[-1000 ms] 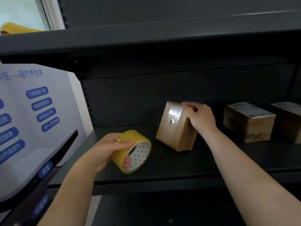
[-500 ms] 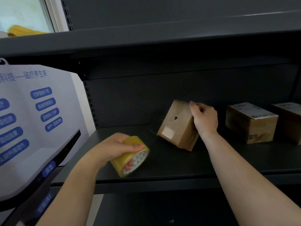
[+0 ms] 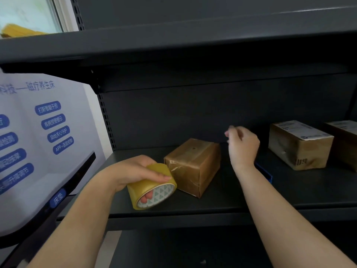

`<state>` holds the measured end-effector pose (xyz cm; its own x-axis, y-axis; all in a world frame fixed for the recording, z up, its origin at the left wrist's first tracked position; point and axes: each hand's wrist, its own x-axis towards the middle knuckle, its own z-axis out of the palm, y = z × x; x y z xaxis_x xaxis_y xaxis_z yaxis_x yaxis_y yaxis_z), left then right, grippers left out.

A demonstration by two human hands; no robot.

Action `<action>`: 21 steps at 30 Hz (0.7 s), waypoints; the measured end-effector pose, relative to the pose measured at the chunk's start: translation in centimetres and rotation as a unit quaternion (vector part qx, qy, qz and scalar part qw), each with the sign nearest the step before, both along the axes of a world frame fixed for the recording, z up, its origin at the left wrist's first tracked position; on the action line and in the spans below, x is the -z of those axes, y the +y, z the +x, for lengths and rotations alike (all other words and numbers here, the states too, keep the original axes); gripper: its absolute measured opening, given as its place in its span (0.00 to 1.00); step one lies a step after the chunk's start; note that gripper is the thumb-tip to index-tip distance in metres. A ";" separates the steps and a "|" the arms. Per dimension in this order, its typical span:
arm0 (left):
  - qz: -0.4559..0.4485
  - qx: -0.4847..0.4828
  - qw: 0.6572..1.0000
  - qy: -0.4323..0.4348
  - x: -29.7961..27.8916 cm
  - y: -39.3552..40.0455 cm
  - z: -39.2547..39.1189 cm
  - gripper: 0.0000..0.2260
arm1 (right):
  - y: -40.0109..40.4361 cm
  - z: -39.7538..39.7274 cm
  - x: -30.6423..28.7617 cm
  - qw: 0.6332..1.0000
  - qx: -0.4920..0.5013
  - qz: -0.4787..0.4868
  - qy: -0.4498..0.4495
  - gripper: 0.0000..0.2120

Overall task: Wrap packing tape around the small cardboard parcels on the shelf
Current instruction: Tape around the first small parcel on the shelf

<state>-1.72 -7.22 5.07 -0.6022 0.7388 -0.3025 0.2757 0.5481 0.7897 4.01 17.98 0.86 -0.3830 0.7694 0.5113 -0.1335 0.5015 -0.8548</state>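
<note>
**Parcel between the two hands, tape roll on its left**

The parcel (image 3: 193, 166) is seen lying flat on the shelf (image 3: 241, 198), one corner turned toward the camera, long axis running back-right. The tape roll (image 3: 152, 185) is gripped by the left hand (image 3: 135, 171), fingers through the core, just beside the parcel's near-left face. The right hand (image 3: 242, 147) is held above the parcel's far-right end, apart from it, fingers loosely curled on nothing. The left hand is judged nearer. Two further parcels (image 3: 299, 145) are noted well to the right

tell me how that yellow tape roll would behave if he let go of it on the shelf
The round yellow packing tape roll sits tilted on its rim in the left hand, so it would probably roll or flop flat. Its glossy surface looks somewhat slippery. The hollow core suggests it is light.
</note>
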 end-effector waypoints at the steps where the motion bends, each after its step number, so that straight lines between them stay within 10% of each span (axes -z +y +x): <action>1: 0.009 -0.002 1.000 -0.006 0.0 -0.3 -0.1 0.33 | -0.5 -0.1 -1.0 0.996 -0.067 0.043 -0.038 0.10; 9: 0.078 -0.037 0.996 -0.029 0.7 -1.9 1.0 0.34 | -4.1 -3.4 -3.0 0.768 -0.238 0.283 -0.524 0.33; 21: 0.110 -0.126 0.984 -0.059 1.1 -3.2 1.9 0.45 | -4.2 -3.4 -3.5 0.725 -0.233 0.292 -0.579 0.55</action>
